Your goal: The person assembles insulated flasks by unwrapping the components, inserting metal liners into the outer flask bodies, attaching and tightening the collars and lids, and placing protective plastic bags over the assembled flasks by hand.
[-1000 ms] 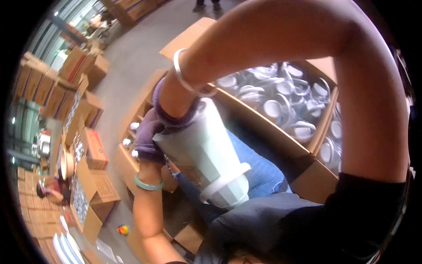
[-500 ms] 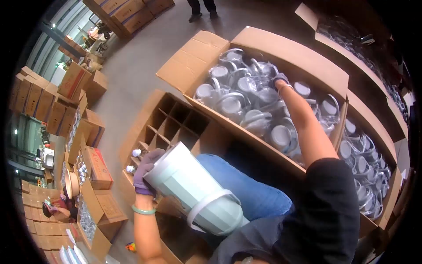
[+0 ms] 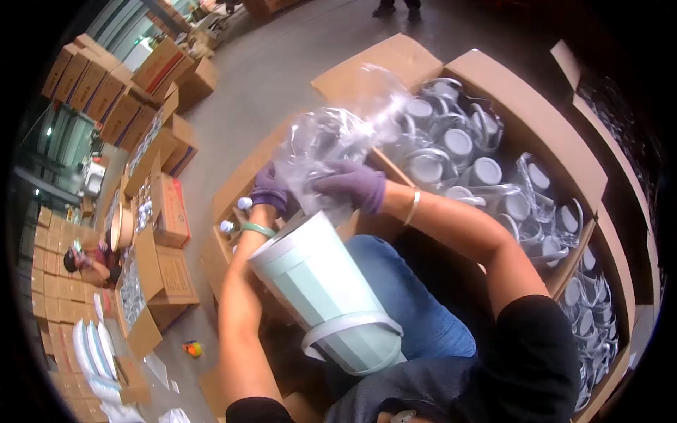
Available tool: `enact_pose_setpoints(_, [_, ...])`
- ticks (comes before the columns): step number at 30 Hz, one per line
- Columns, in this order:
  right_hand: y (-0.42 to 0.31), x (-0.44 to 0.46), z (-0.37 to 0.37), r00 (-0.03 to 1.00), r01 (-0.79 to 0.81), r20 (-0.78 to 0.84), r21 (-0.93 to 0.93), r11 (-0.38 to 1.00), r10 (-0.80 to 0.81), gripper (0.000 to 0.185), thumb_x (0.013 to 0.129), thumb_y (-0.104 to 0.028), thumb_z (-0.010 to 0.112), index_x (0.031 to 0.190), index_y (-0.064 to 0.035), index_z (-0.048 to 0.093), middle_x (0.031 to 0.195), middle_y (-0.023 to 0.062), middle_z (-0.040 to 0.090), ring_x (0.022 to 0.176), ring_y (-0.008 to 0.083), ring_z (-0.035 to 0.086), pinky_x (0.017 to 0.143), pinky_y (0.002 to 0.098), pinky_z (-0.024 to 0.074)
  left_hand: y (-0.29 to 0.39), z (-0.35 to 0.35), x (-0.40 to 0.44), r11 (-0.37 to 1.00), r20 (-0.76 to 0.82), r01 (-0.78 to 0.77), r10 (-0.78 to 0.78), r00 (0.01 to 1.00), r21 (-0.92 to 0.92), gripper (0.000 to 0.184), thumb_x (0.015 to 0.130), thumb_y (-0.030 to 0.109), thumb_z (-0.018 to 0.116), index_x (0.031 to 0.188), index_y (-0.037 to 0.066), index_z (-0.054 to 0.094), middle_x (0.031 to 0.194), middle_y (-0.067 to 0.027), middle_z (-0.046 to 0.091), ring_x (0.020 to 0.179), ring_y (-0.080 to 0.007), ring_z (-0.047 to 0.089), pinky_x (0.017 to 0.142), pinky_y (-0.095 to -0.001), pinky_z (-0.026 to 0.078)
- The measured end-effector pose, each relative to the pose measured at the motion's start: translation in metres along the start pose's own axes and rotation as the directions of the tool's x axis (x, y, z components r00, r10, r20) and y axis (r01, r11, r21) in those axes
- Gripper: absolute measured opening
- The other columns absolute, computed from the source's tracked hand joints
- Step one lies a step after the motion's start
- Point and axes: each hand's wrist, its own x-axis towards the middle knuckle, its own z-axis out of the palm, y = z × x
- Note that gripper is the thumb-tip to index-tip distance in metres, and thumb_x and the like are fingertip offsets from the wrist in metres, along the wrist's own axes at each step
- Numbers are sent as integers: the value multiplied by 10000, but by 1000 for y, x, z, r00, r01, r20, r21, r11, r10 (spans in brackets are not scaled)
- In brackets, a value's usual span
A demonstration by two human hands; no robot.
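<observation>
My left hand (image 3: 270,189), in a purple glove, is closed on a crumpled clear plastic bag (image 3: 324,134). My right hand (image 3: 355,185), gloved the same, grips the bag's other side; what the bag contains I cannot make out. Below both hands a pale green ribbed pail (image 3: 328,285) with a light rim and a carrying handle leans across my jeans, held by neither hand. Just right of the bag stands a carton (image 3: 529,99) with several grey-lidded containers (image 3: 458,143) wrapped in clear plastic.
A divided carton (image 3: 233,187) with bottle tops showing lies under my left forearm. Another carton (image 3: 620,282) of wrapped containers is at the right. Stacked boxes (image 3: 92,81) and a seated person (image 3: 95,261) are at the left; another person's feet (image 3: 396,10) show at the top.
My right hand has come out of the carton to the left with the plastic bag. My left hand has let go of the pail's rim and taken hold of the bag.
</observation>
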Motion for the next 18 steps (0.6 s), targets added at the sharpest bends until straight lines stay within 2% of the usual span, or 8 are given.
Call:
enact_pose_setpoints(3, [5,-23,-22,998,-55,-48,-89,995,50,231,870,-138,644,1059,-7,626,871,13,643,762,63,608,651,204,502,-27,-37,-35,1000,-342,-23,21,940,-5,249,905,101,571,1133,8,605,974,-40,650,866,-147,589,801,-270,481])
enact_pose_setpoints(8, [-15,-67,14,989,-43,131,-231,972,75,196,883,-183,627,998,-25,627,806,-17,595,722,53,529,616,216,415,7,-70,-131,658,-304,-34,-301,904,-752,233,941,196,578,1094,21,579,978,-25,612,886,-134,563,802,-291,479])
enact_pose_setpoints(9, [-21,-72,22,980,-43,174,-293,955,98,207,883,-199,632,990,-22,623,807,-12,592,732,60,528,624,226,416,50,-59,-156,695,-400,-93,-294,868,-713,203,945,186,567,1066,23,579,948,-19,602,853,-122,553,779,-282,473])
enact_pose_setpoints(11, [-13,-70,23,892,360,443,-580,731,-87,226,885,-200,614,989,1,614,832,85,629,739,179,594,667,312,477,57,-55,-202,954,-479,-210,83,874,-217,154,945,148,535,1040,33,575,913,-20,587,811,-131,536,744,-277,456])
enact_pose_setpoints(12, [-7,-73,21,844,485,509,-592,644,-169,229,881,-188,604,1007,3,617,845,111,632,754,235,605,685,345,483,65,-55,-227,973,-447,-114,193,874,199,163,941,142,511,1036,24,569,872,-30,576,783,-159,530,732,-283,447])
enact_pose_setpoints(13, [1,-79,19,781,602,575,-588,541,-244,235,878,-176,594,1024,6,621,859,137,635,768,291,616,703,378,490,65,-50,-247,935,-377,-168,285,881,312,218,945,206,507,921,-10,531,808,-72,552,766,-163,508,725,-308,440])
enact_pose_setpoints(16, [27,-118,16,693,679,709,-578,452,-134,195,836,-147,586,993,-44,637,875,141,637,826,309,620,856,423,471,29,-52,-312,972,-84,-132,151,985,196,250,773,128,626,970,-19,585,803,-207,596,758,-351,620,723,-385,502])
enact_pose_setpoints(18, [34,-137,26,675,694,737,-617,371,-39,164,807,-142,590,945,-62,630,850,134,626,824,302,615,896,445,441,41,-62,-343,905,162,-73,5,987,419,450,726,150,686,1109,-27,530,1076,-251,562,996,-403,568,851,-424,471])
